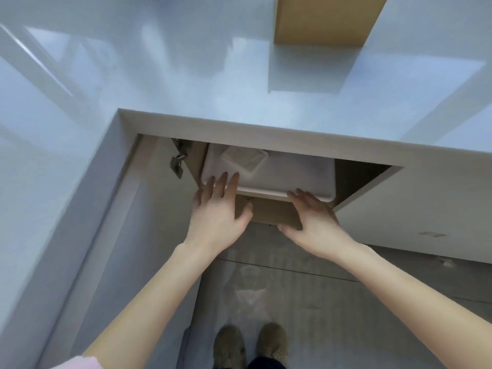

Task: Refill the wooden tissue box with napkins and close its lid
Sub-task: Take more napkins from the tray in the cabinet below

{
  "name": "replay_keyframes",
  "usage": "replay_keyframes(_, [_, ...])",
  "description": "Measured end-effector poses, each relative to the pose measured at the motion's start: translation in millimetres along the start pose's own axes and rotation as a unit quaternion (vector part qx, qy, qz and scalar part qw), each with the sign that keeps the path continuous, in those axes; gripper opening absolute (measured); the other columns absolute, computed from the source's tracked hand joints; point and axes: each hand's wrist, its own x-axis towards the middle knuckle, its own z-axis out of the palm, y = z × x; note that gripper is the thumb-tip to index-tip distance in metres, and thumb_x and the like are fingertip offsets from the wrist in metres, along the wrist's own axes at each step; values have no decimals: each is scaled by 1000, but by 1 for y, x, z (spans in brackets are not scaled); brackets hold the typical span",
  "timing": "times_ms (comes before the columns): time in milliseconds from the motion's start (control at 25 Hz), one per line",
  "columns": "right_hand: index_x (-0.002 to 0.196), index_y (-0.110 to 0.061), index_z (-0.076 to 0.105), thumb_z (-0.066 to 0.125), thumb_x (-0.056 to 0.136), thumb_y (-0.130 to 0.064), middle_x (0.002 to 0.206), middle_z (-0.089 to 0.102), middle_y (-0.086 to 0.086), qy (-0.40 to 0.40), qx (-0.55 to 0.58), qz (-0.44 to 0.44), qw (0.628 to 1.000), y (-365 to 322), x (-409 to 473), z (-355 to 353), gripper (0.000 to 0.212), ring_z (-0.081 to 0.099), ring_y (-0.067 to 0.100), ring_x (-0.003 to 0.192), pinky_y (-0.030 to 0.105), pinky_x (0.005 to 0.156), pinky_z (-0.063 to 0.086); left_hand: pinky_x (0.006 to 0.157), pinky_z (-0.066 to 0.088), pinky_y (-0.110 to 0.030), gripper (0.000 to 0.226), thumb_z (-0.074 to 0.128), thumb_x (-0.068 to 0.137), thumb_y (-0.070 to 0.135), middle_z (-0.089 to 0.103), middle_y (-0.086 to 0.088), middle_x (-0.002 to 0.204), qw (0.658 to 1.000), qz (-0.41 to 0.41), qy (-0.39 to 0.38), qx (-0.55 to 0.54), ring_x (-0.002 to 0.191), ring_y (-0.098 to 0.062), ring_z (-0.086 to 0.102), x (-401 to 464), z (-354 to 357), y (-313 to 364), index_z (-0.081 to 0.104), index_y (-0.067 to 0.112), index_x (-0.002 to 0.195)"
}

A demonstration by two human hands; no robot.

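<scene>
The wooden tissue box stands at the far edge of the white countertop; only part of it shows. Below the counter an open cabinet holds a white plastic bin on a wooden shelf. A wrapped pack of white napkins lies in the bin's back left corner. My left hand has its fingers over the bin's front left rim, thumb below. My right hand grips the front right rim, thumb against the shelf edge.
The cabinet door is swung open on the left, its metal hinge at the opening's left side. The counter edge overhangs the bin. My shoes stand on the grey floor in front of the cabinet.
</scene>
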Motion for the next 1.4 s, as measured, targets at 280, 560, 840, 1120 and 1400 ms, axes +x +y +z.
replay_keyframes(280, [148,-18,15,50,92,-38,157,18,-1,-10,129,21,991,33,71,39,69,20,16,144,26,114,20,116,12,-38,65,36,93,43,13,-2,157,999,37,-6,6,145,-20,10,48,47,-29,9,20,148])
replay_keyframes(560, [147,-18,20,47,93,-37,155,25,0,6,130,20,991,46,126,61,63,25,18,142,24,111,23,112,27,-38,62,40,93,40,26,-4,154,998,7,-19,-58,140,-24,27,95,81,-46,19,15,146])
replay_keyframes(840, [146,-12,22,45,95,-32,153,30,6,23,73,0,997,44,184,63,60,33,22,138,27,110,28,105,33,-33,58,38,95,36,34,-10,148,995,-15,-40,-90,134,-27,36,140,93,-49,23,10,144])
replay_keyframes(1120, [139,-10,36,54,90,-31,139,42,16,184,134,9,974,30,248,72,55,42,31,126,36,101,39,97,43,-32,45,46,89,27,57,-13,111,842,-251,-62,-474,109,-26,54,187,112,-52,48,2,126])
replay_keyframes(1400, [146,-12,20,63,82,-40,151,23,14,124,74,62,988,23,280,55,82,23,34,138,43,109,29,79,44,-28,18,50,89,20,54,-5,84,812,-268,-48,-516,92,-21,54,196,117,-52,52,7,101])
